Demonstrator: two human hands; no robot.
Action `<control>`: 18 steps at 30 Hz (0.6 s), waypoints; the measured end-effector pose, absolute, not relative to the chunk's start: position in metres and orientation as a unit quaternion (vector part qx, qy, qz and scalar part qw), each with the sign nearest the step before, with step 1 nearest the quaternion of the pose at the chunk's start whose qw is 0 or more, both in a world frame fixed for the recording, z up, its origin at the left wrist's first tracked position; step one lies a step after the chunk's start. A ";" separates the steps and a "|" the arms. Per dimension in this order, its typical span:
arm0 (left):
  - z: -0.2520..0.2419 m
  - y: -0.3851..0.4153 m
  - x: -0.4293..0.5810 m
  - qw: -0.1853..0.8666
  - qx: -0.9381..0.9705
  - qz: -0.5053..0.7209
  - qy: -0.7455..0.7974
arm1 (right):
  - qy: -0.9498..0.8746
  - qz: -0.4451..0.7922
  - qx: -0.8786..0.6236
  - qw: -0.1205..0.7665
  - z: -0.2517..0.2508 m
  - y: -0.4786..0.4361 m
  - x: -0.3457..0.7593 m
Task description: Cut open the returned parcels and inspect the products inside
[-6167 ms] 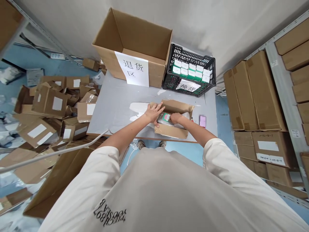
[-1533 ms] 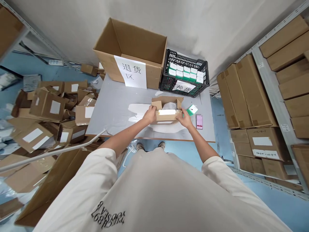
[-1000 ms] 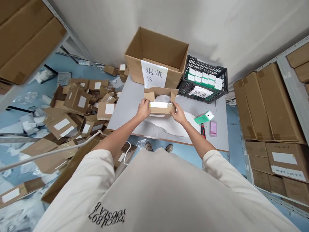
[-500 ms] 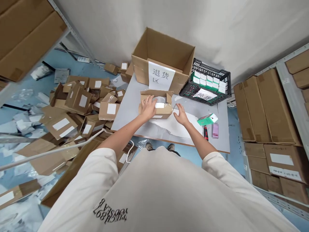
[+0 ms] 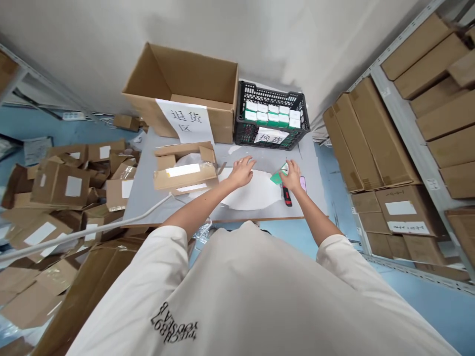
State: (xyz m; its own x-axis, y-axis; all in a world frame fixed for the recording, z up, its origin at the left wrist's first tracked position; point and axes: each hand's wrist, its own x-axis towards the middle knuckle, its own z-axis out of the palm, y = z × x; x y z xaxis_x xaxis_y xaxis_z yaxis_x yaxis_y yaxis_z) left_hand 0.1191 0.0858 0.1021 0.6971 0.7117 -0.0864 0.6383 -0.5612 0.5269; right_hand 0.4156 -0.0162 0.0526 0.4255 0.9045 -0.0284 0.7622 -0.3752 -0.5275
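My right hand [image 5: 291,175] has its fingers curled around a small green and white box [image 5: 275,178] on the right part of the table. The hand covers much of that box. My left hand [image 5: 242,171] is open, fingers apart, over white paper [image 5: 252,192], and holds nothing. Left of it lies an opened cardboard box [image 5: 185,180], flaps up, with clear plastic inside and white labels on its side. A red and black box cutter [image 5: 287,195] lies just below my right hand. Beside it is a pinkish phone-like item [image 5: 303,183], partly hidden.
A large open carton [image 5: 222,123] with a paper sign stands at the table's back left. Next to it, a black plastic crate [image 5: 243,133] holds several green and white boxes. Cartons [image 5: 52,183] pile up on the floor left; shelving [image 5: 393,106] with cartons stands right.
My left hand has let go of the opened cardboard box and moved right over the paper. My right hand has moved right and taken hold of the green and white box. The view has swung right.
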 end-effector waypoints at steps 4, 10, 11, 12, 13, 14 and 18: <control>0.087 0.076 0.184 0.326 0.862 0.060 0.383 | -0.420 0.210 -0.842 0.267 0.045 -0.021 0.463; 0.060 0.064 0.247 0.434 0.775 0.044 0.458 | -0.381 0.375 -0.780 0.325 0.036 -0.024 0.474; 0.058 0.064 0.251 0.447 0.756 0.035 0.478 | -0.370 0.408 -0.763 0.338 0.035 -0.026 0.471; 0.056 0.064 0.253 0.459 0.738 0.024 0.494 | -0.356 0.441 -0.747 0.349 0.034 -0.028 0.466; 0.055 0.065 0.253 0.471 0.721 0.011 0.509 | -0.338 0.472 -0.733 0.355 0.032 -0.031 0.462; 0.053 0.066 0.252 0.480 0.706 -0.006 0.521 | -0.319 0.500 -0.722 0.355 0.031 -0.034 0.457; 0.045 0.072 0.242 0.467 0.688 -0.086 0.548 | -0.235 0.554 -0.727 0.331 0.021 -0.044 0.439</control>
State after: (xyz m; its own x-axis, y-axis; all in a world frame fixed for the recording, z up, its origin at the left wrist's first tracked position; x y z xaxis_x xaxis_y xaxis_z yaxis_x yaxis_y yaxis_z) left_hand 0.2423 0.0721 0.0452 0.3836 0.6747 -0.6305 0.8348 0.0385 0.5491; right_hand 0.4387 -0.0440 0.0210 0.2756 0.7085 -0.6497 -0.0244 -0.6705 -0.7415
